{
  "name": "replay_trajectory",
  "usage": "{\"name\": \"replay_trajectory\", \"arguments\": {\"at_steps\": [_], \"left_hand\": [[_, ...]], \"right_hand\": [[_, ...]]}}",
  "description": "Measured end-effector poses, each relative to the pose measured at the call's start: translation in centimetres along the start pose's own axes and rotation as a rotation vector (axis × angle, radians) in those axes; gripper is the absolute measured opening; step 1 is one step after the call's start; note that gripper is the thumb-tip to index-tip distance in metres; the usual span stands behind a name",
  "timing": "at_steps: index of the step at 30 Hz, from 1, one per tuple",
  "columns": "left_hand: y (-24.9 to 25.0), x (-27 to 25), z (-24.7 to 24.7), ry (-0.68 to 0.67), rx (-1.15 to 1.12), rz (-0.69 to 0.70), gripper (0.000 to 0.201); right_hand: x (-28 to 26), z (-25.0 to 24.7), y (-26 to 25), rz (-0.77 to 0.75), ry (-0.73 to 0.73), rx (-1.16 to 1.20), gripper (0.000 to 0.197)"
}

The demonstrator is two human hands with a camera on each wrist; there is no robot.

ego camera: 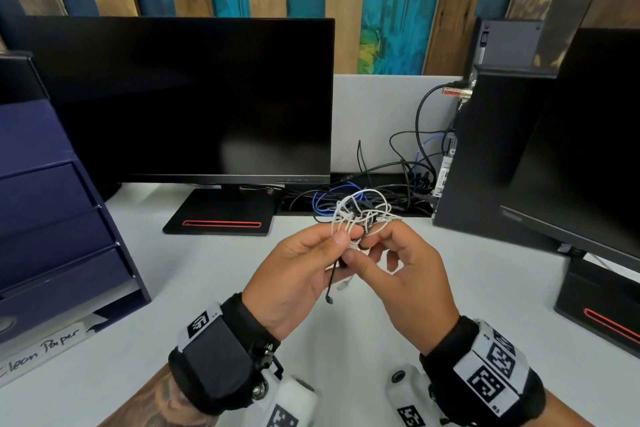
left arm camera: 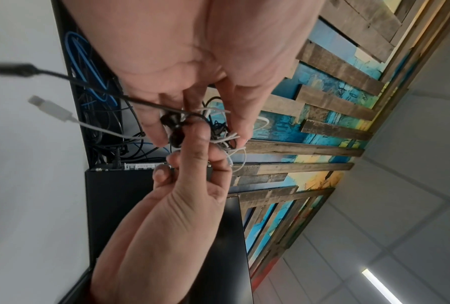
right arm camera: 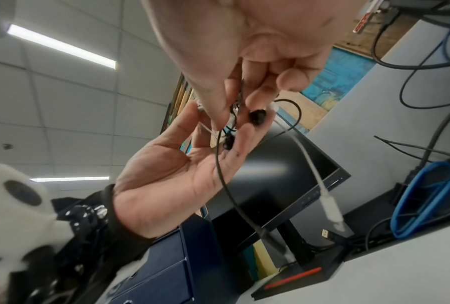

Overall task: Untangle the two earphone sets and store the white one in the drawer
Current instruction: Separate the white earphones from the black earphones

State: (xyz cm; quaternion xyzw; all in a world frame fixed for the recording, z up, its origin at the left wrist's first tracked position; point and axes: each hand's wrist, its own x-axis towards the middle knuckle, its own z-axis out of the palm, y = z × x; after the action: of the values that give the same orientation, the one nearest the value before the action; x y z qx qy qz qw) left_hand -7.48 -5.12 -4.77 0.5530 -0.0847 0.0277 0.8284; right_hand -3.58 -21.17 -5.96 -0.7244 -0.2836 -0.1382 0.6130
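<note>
A white bench [ego camera: 173, 288] carries a dark monitor [ego camera: 194, 100] and a blue drawer unit [ego camera: 52, 218] at the left. Above it, the left hand [ego camera: 298, 274] and right hand [ego camera: 412, 274] meet, fingers pinched on one tangle: white earphones [ego camera: 349, 215] looped above the fingertips, black earphones [right arm camera: 257, 116] knotted through, both plugs dangling below.

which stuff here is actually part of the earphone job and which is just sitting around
Job: white earphones tangled with black earphones, pinched by left hand and right hand; blue drawer unit.

Lying about: two monitors, blue cable, desktop computer.
</note>
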Motion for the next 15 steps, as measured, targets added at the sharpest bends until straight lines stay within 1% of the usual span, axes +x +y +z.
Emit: {"name": "replay_trajectory", "arguments": {"at_steps": [3,5,7,11,15], "left_hand": [[-0.16,-0.13,0.27,-0.033,0.011,0.007,0.027],[-0.17,-0.11,0.28,-0.035,0.013,0.008,0.027],[-0.19,0.00,0.12,-0.024,0.004,0.000,0.026],[-0.41,0.13,-0.14,-0.027,-0.014,-0.036,0.024],[-0.65,0.21,-0.28,-0.022,-0.043,-0.066,0.022]], "right_hand": [[0.06,0.00,-0.03,0.013,0.013,0.066,0.032],[0.29,-0.09,0.03,0.034,0.025,0.105,0.029],[0.63,-0.36,0.18,0.042,0.023,0.091,0.024],[0.98,-0.80,0.70,0.039,-0.014,-0.079,0.019],[0.73,-0.75,0.81,-0.043,0.003,-0.250,0.026]]}}
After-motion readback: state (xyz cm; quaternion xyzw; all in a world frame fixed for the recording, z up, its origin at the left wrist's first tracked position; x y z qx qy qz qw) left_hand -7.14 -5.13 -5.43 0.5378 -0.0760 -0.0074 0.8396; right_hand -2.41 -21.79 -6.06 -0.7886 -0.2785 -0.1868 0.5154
